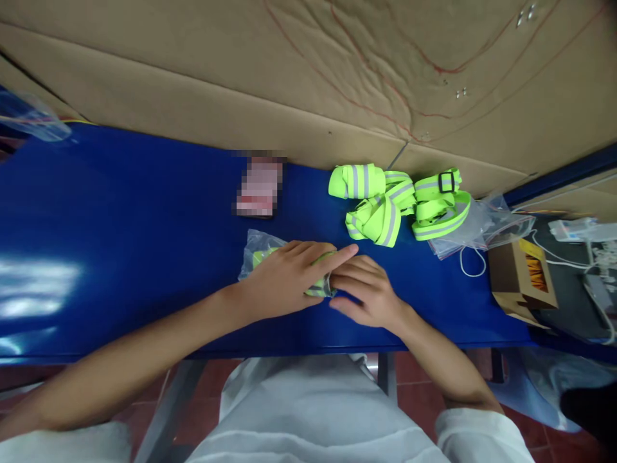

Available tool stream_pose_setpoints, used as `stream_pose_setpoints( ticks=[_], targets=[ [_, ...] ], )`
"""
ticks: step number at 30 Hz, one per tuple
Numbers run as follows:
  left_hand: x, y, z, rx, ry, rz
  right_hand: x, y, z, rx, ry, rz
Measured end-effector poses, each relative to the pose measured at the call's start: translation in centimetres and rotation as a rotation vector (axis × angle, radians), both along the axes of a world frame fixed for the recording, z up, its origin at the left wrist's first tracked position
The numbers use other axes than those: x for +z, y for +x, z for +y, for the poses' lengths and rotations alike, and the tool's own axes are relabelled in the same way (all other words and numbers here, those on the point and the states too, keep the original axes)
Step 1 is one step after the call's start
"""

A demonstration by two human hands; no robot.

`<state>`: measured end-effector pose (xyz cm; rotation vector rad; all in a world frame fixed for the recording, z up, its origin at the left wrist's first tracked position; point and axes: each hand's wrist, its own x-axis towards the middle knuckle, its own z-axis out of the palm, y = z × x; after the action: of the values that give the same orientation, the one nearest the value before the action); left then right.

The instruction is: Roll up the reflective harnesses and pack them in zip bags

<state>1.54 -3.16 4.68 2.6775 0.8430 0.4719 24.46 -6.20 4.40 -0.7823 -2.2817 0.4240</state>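
Observation:
A clear plastic bag with a neon-yellow reflective strap in it lies on the blue table in front of me. My left hand is over the bag, palm down, its far fingers curled round it and the index finger stretched to the right. At the right end of the bag, the bent fingers of my right hand touch its edge, with the thumb lower and a little apart. The fingers hide much of the bag and strap.
Several neon-yellow reflective straps lie beyond my hands, one with a black buckle. Flat plastic bags sit at right, near an open cardboard box. A pixelated pink rectangle lies near the cardboard wall.

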Motion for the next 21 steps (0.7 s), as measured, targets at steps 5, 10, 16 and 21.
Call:
stream_pose_setpoints(
  ticks=[5,10,16,21],
  targets=[
    [-0.4,0.0,0.4,0.066,-0.018,-0.067,0.6,1.0,0.8,-0.193,-0.065,0.113],
    [-0.2,-0.1,0.9,0.113,-0.012,0.009,-0.9,0.5,1.3,-0.133,-0.094,-0.131],
    [-0.2,-0.1,1.2,0.136,-0.028,0.078,-1.7,0.5,1.3,-0.184,-0.326,0.109],
    [0.1,0.0,0.8,0.118,0.003,0.078,-2.2,0.0,0.6,0.033,-0.754,0.356]
  ],
)
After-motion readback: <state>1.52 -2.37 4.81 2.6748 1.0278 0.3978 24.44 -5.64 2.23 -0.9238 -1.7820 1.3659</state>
